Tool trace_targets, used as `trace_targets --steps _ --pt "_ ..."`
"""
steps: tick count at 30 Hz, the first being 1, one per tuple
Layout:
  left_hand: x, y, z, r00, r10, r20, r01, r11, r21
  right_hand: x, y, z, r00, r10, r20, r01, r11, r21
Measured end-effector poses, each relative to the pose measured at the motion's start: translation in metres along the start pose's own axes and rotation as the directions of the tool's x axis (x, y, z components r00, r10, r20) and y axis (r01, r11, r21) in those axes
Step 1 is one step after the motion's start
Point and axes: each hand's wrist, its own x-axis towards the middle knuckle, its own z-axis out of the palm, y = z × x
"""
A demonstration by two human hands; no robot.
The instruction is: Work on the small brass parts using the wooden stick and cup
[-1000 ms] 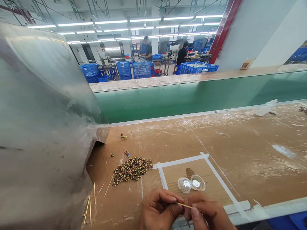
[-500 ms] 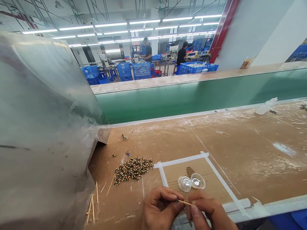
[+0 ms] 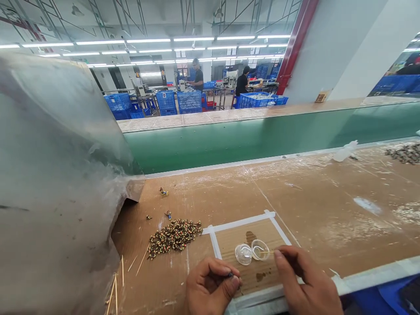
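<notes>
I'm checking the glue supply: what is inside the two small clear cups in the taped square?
The stick from the right hand reaches into the right cup. Both cups show only whitish glare; any contents cannot be told.

A factory assembly floor: a long green conveyor belt [image 3: 262,135] runs the length of a worn brown cardboard-covered workbench [image 3: 328,197], under rows of white fluorescent tube lights [image 3: 147,40] hung from a bare steel-trussed ceiling. Behind the line, stacked blue plastic lattice crates [image 3: 188,100] crowd the aisles, where two workers in dark shirts [image 3: 243,81] stand at benches with machines (a red steel column [image 3: 293,48] rises beside them). On the bench lies a heap of small brown-and-yellow wound components [image 3: 173,234] near loose thin wooden sticks [image 3: 114,288], evidence of piecework by hand.
</notes>
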Motion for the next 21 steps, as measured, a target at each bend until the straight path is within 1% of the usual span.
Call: trace_targets --steps 3,7,12,15,17,18,21 --pt "0.0 -0.001 -0.001 1.0 0.002 -0.014 -0.002 1.0 0.031 0.0 0.0 0.004 0.999 -0.039 0.01 0.04 0.999 -0.01" --pt "-0.001 0.002 0.001 1.0 -0.01 -0.019 0.01 1.0 0.029 -0.002 -0.001 0.001 0.999 -0.031 0.022 0.031 0.999 -0.022" --pt "-0.003 0.007 0.005 0.997 -0.071 -0.009 0.071 0.997 -0.012 -0.002 -0.006 0.001 0.999 -0.034 -0.004 0.034 0.998 -0.046" --pt "-0.004 0.007 0.006 0.997 -0.076 -0.02 0.075 0.997 -0.035 0.001 -0.008 0.004 0.998 -0.04 0.037 0.043 0.997 -0.058" --pt "-0.004 0.008 0.007 0.996 -0.081 -0.024 0.079 0.996 -0.046 0.004 -0.009 0.002 0.997 -0.021 0.068 0.024 0.998 -0.053" --pt "-0.004 0.008 0.007 0.996 -0.087 -0.022 0.085 0.995 -0.049 0.004 -0.01 0.0 0.998 -0.005 0.063 0.009 0.999 -0.052" --pt "-0.004 0.01 0.009 0.994 -0.111 -0.008 0.11 0.992 -0.058 0.001 -0.018 -0.009 0.999 0.054 -0.008 -0.054 0.998 -0.041"
